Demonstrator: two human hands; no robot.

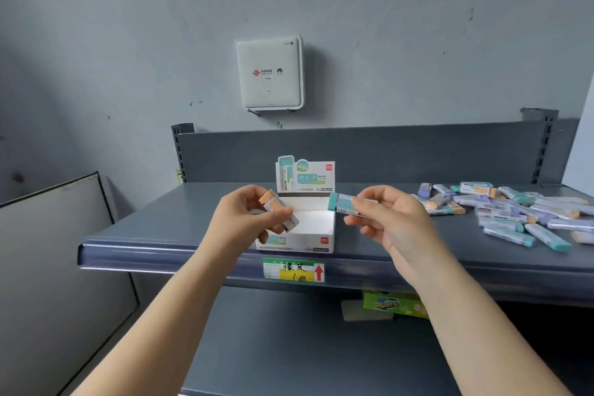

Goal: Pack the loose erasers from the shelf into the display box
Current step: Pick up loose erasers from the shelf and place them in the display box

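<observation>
Erasers (279, 214) in both hands, over box (316, 236)

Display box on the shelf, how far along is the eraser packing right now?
Barely started. The display box stands open on the shelf, and what shows of its inside looks white and empty. In hand: the left hand holds an orange-tipped eraser and the right hand a teal-tipped eraser, both over the box. Left: the pile of loose erasers to the right.
</observation>
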